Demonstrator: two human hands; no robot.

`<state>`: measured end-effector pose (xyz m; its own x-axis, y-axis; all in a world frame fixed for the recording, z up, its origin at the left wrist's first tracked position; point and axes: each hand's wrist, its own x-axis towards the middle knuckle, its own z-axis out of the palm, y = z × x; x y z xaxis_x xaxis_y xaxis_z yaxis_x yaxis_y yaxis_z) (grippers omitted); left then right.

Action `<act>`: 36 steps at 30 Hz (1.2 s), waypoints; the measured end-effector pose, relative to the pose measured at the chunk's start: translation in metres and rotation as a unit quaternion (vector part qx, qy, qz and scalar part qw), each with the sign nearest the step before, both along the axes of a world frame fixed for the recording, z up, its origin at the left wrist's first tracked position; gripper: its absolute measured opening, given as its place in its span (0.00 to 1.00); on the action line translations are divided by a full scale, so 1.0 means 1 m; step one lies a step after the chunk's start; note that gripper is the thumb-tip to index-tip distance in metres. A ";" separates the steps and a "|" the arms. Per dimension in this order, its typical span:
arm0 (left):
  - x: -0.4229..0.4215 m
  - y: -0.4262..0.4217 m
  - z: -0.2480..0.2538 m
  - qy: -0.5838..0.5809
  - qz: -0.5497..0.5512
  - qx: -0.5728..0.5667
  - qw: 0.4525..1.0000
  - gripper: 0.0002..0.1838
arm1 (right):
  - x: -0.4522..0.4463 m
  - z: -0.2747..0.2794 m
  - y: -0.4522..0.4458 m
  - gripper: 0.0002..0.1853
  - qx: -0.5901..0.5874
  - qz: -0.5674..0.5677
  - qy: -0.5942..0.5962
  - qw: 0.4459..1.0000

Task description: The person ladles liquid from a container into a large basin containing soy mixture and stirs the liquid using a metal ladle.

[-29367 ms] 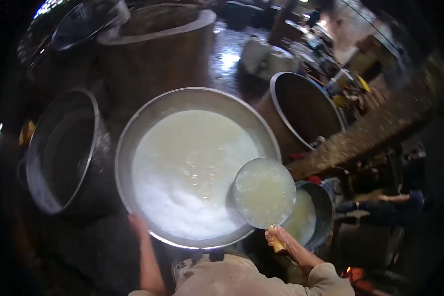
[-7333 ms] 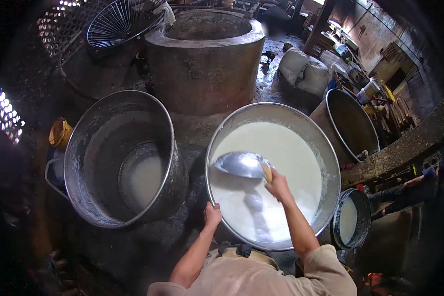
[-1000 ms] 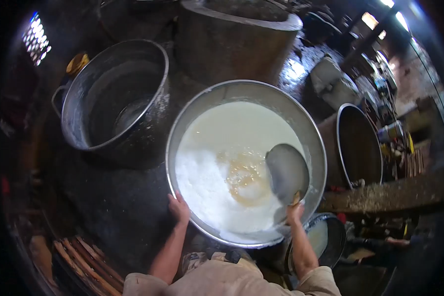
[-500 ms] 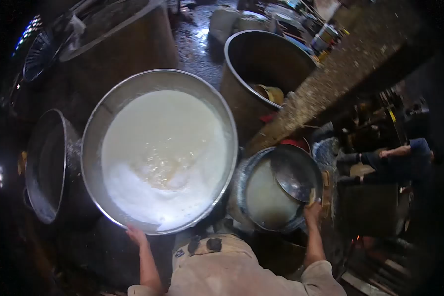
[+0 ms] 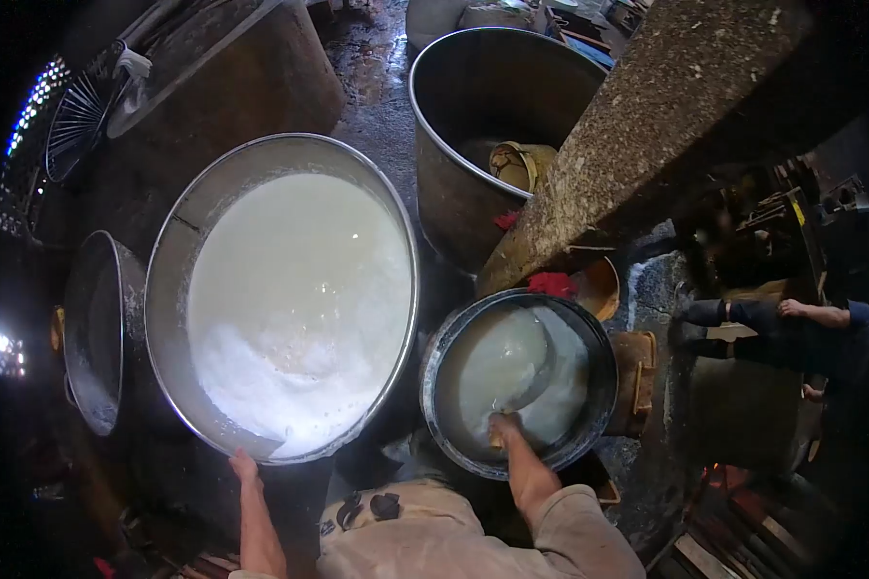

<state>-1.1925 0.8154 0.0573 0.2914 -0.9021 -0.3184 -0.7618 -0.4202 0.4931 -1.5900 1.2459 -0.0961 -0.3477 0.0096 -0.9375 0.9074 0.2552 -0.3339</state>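
Note:
A large round metal vat (image 5: 407, 289) holds pale, milky liquid (image 5: 299, 251) with white foam along its near side. At that near rim, my left hand (image 5: 244, 466) is closed on the edge; a flat greyish piece shows just inside, and I cannot tell whether the hand touches it. To the right stands a smaller pot (image 5: 433, 405) of cloudy liquid. My right hand (image 5: 502, 428) reaches into it, closed on the short handle of a wide metal ladle (image 5: 531, 372). Much of the ladle's bowl lies in the liquid.
Behind the pot, a tall metal drum (image 5: 444, 145) contains a yellowish bucket (image 5: 521, 166). A thick rough post (image 5: 637, 125) slants beside it. Another metal tub (image 5: 121, 338) stands at left. Red cloth (image 5: 552, 284) lies at the pot's far rim. Another person (image 5: 792, 323) is at the right.
My right hand has moved left and lowered the ladle from above the pot's right side into the liquid. My left hand stays at the vat's rim. The view has shifted slightly.

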 end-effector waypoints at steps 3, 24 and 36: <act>-0.001 -0.006 0.013 0.007 -0.051 0.074 0.996 0.24 | 0.008 -0.033 0.000 0.05 -0.077 0.010 -0.103 0.992; 0.016 -0.009 -0.015 0.051 0.003 0.016 0.999 0.27 | -0.024 0.155 0.074 0.10 -0.147 0.152 -0.042 0.977; 0.039 -0.052 -0.013 0.209 0.108 -0.098 0.967 0.31 | -0.007 0.298 0.038 0.08 -0.055 0.181 -0.059 0.980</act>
<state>-1.1536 0.7632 0.0439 0.3616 -0.8898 -0.2784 -0.3839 -0.4142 0.8253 -1.5965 1.2836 0.2018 -0.1983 -0.1982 -0.9599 0.7984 0.5355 -0.2755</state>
